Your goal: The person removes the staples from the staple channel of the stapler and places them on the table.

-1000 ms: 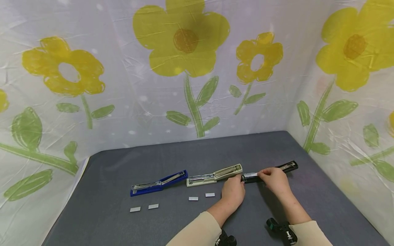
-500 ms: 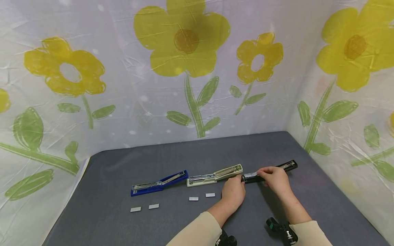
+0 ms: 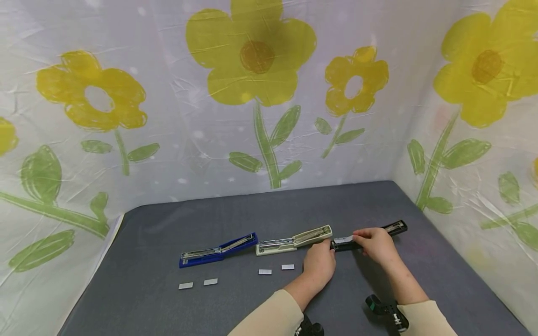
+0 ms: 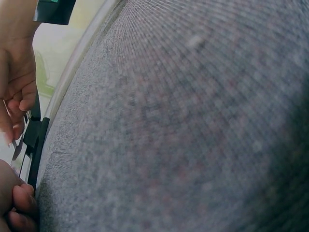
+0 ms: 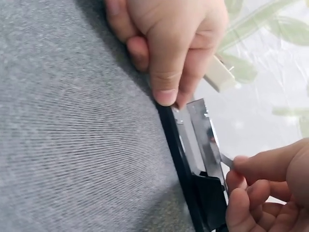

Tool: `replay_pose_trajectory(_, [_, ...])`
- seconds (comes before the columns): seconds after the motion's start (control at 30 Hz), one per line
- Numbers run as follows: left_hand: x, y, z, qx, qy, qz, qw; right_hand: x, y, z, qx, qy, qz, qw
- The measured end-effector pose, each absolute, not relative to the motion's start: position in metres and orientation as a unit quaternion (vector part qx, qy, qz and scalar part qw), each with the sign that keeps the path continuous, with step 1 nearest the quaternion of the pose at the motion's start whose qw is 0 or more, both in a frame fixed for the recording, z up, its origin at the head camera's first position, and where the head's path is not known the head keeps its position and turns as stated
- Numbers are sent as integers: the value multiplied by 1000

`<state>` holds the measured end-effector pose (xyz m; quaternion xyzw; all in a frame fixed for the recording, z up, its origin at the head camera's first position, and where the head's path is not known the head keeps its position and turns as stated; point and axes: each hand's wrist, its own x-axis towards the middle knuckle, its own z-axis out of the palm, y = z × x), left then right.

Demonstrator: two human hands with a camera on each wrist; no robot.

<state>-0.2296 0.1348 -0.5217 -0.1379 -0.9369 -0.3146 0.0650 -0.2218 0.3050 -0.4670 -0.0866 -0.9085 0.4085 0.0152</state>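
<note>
A black stapler point(image 3: 396, 227) lies opened out at the right of the table. My left hand point(image 3: 318, 262) grips its near-left end; in the right wrist view the left thumb and fingers point(image 5: 166, 79) pinch the end of the black base. Over the stapler's middle is my right hand point(image 3: 377, 246). Its thumb and finger pinch a thin grey strip of staples point(image 5: 226, 161), which meets the side of the shiny metal magazine point(image 5: 206, 133). In the left wrist view, part of the stapler point(image 4: 34, 137) shows between both hands.
A cream stapler point(image 3: 275, 246) and a blue stapler point(image 3: 201, 256) lie opened to the left. In front of them rest several staple strips, one point(image 3: 265, 272) near the cream stapler and another point(image 3: 186, 285) farther left. Flowered cloth point(image 3: 193, 163) walls the dark table point(image 3: 138, 298).
The head view has shifted very slightly. Both hands stay at the black stapler, with only a small movement of the right fingers over its magazine.
</note>
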Motion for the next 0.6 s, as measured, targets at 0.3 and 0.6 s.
replay_pose_trajectory(0.3, [-229, 135, -521, -134, -937, -317, 61, -225, 308, -464, -79, -905, 417, 11])
replay_pose_trajectory(0.6, [-228, 135, -519, -137, -938, -312, 70, -223, 314, -456, -94, -888, 451, 4])
